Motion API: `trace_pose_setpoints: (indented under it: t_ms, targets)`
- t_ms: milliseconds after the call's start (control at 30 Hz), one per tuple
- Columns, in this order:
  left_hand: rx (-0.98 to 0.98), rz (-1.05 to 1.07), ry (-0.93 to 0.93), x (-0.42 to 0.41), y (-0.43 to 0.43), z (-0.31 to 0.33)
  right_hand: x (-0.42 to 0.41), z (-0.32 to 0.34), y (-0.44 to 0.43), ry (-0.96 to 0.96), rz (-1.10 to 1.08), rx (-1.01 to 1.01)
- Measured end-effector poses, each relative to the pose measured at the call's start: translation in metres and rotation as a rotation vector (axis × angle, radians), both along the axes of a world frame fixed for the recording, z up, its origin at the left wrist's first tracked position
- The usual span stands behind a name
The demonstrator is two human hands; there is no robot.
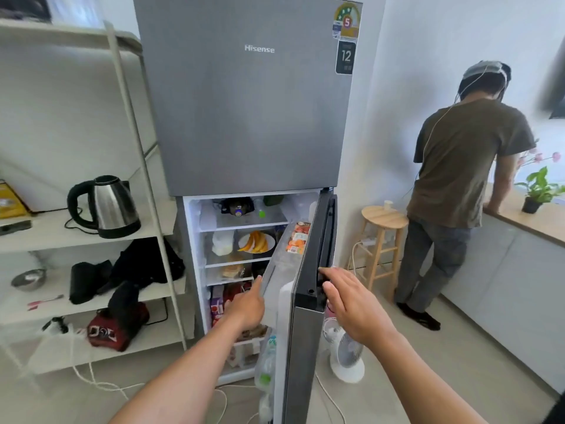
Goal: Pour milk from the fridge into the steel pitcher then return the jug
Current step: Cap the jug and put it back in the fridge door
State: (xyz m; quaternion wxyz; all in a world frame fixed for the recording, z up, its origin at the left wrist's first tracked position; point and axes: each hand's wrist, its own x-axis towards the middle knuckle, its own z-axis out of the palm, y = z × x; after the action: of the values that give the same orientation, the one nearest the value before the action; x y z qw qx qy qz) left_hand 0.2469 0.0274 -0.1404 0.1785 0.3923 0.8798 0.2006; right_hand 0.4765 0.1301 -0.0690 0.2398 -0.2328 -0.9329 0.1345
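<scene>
White milk jug (222, 243), as it appears, stands upright inside the fridge (244, 117), above and slightly left of the left hand (247, 304). That hand is nearer, fingers outstretched, holding nothing. On the open door (302, 332) top edge the right hand (351, 301) rests straight-fingered. Steel pitcher not in view.

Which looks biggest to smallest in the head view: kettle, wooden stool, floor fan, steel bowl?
1. wooden stool
2. kettle
3. floor fan
4. steel bowl
Stool and kettle look close, and the stool stands farther off, so that pair is unsure.
</scene>
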Motion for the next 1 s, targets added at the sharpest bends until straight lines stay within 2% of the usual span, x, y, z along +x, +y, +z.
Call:
trace_pose_setpoints:
  t_ms: [100,267,433,700,800,1000]
  targets:
    - [-0.022,-0.033,0.091,-0.035,-0.005,0.001,-0.024,-0.003,0.003,-0.061,0.107,0.126]
    - [-0.019,-0.175,0.402,-0.098,-0.014,0.023,-0.076,-0.007,0.002,-0.032,0.189,0.152]
    - [0.037,-0.258,0.642,-0.174,-0.001,0.070,-0.132,-0.012,-0.010,0.049,0.159,0.200]
    - [0.120,-0.247,0.918,-0.268,0.032,0.133,-0.218,-0.006,0.000,-0.045,0.200,0.274]
    - [0.105,-0.290,1.093,-0.279,0.036,0.148,-0.227,0.003,-0.001,-0.064,0.184,0.290]
    - [0.328,-0.423,1.428,-0.334,0.063,0.161,-0.280,-0.002,0.012,-0.069,0.142,0.240]
